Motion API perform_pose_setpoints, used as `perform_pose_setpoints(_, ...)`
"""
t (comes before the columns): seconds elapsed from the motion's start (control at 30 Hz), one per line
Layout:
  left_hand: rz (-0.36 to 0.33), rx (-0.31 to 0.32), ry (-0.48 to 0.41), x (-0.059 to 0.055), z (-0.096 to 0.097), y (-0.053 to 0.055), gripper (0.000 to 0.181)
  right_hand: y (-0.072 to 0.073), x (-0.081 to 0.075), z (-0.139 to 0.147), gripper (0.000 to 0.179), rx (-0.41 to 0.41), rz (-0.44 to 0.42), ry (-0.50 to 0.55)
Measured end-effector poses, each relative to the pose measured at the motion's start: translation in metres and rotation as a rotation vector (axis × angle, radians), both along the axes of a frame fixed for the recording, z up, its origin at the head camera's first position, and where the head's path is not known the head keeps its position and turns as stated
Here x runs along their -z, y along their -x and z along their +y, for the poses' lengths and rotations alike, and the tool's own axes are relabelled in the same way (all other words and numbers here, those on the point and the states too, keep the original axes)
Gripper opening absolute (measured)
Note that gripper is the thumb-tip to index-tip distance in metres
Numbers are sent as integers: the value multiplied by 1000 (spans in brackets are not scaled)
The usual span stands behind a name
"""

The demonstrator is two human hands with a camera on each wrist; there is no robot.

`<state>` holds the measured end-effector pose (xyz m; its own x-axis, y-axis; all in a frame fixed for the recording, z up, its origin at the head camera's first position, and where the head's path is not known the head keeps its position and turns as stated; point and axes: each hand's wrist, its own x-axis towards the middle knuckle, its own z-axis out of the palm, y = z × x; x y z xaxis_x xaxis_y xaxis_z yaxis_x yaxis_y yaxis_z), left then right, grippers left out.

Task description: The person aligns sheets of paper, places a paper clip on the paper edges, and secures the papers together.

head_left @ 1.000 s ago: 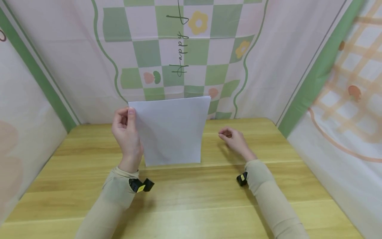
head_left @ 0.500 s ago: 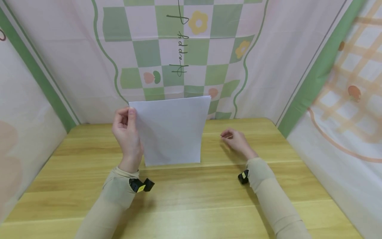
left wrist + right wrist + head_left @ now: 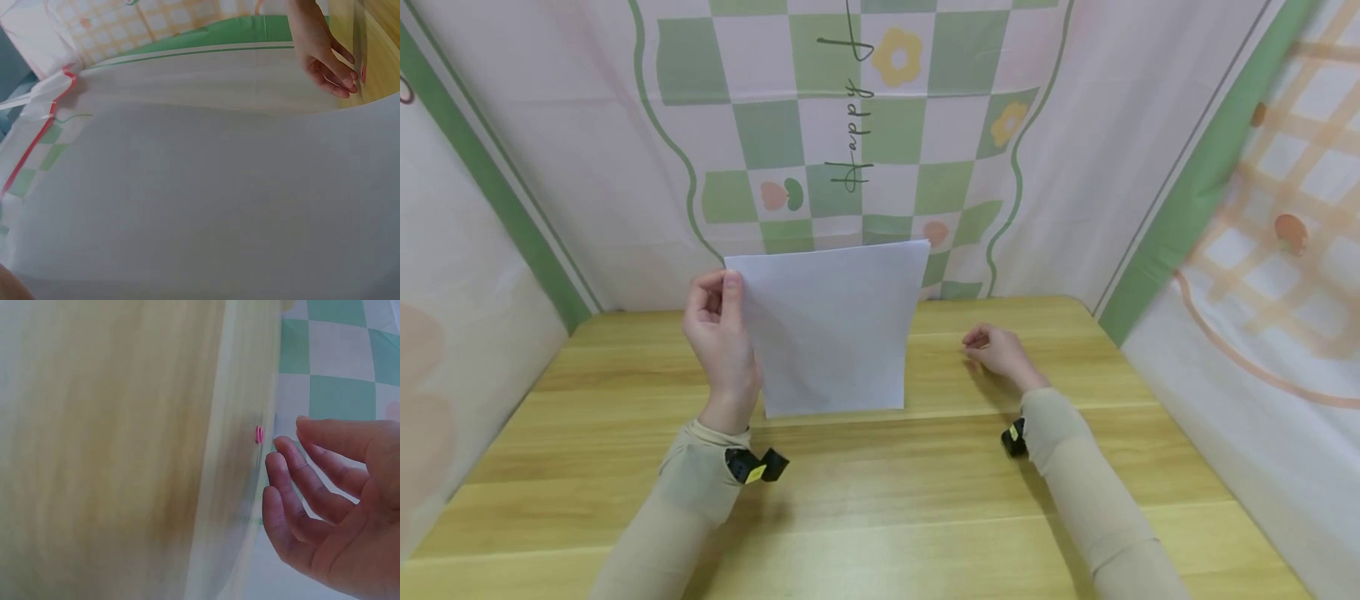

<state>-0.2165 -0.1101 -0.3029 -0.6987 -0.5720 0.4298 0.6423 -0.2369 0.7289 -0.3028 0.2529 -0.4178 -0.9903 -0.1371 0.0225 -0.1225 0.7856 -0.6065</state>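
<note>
My left hand (image 3: 722, 350) pinches a white sheet of paper (image 3: 831, 333) near its upper left corner, with the thumb on the near face. The sheet stands upright above the table and fills much of the left wrist view. To its right, my right hand (image 3: 1000, 354) hovers low over the table, apart from the paper. Its fingers (image 3: 294, 478) are loosely bent with a gap before the thumb, and nothing is held. Just beyond these fingertips a small pink looped piece, like a paper clip (image 3: 259, 434), lies on the wood; the head view does not show it clearly.
The wooden table (image 3: 880, 500) stretches beneath both hands. A checked green and white curtain (image 3: 827, 133) hangs along its back edge. More printed cloth (image 3: 1285, 217) hangs at the right side.
My right hand has shifted slightly to the right, away from the paper. The left hand and the sheet have stayed almost still.
</note>
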Motion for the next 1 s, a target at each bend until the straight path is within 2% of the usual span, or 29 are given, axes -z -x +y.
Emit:
perform_pose_setpoints(0.13, 2, -4, 1, 0, -1, 0, 6, 1, -1, 0, 23, 23, -51, -19)
perform_pose_setpoints(0.43, 12, 4, -14, 0, -1, 0, 5, 0, -5, -5, 24, 81, -101, -43)
perform_pose_setpoints(0.67, 15, 3, -13, -1, -1, 0, 6, -3, -8, -8, 23, 93, -147, -66)
perform_pose_setpoints(1.0, 11, 0, -6, 0, -1, 0, 5, -2, -7, -10, 23, 99, -138, -74)
